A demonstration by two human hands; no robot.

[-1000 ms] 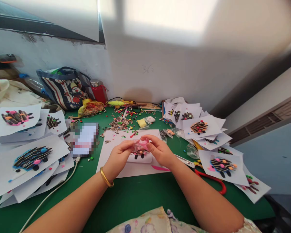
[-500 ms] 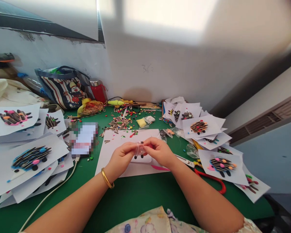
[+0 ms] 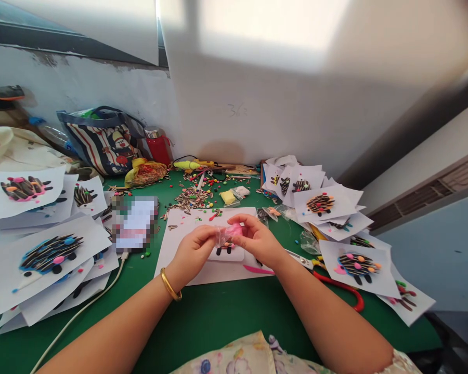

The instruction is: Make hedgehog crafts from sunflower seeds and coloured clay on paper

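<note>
Over the white sheet (image 3: 175, 267), my left hand (image 3: 192, 254) pinches the edge of a small clear plastic bag (image 3: 220, 235). My right hand (image 3: 260, 243) curls its thumb and fingers around the bag's other end, where a lump of pink clay (image 3: 234, 229) shows; whether the clay is fully inside I cannot tell. Just below my hands lies a small white card (image 3: 234, 255), partly hidden, bearing dark seeds and black clay ovals. A pink plastic clay tool (image 3: 257, 269) rests by my right wrist, near red-handled scissors (image 3: 359, 300).
Cards with seed hedgehogs are piled at left (image 3: 78, 275) and right (image 3: 335, 208). A phone (image 3: 134, 223) with a white cable lies left of the sheet. Behind it are scattered sunflower seeds (image 3: 191, 197), yellow clay (image 3: 228, 197), a red bottle (image 3: 158, 148) and a striped bag (image 3: 101, 143).
My right fingers have spread and shifted slightly, and the pink clay now shows between them. My left hand keeps its pinch on the bag, nearly in place.
</note>
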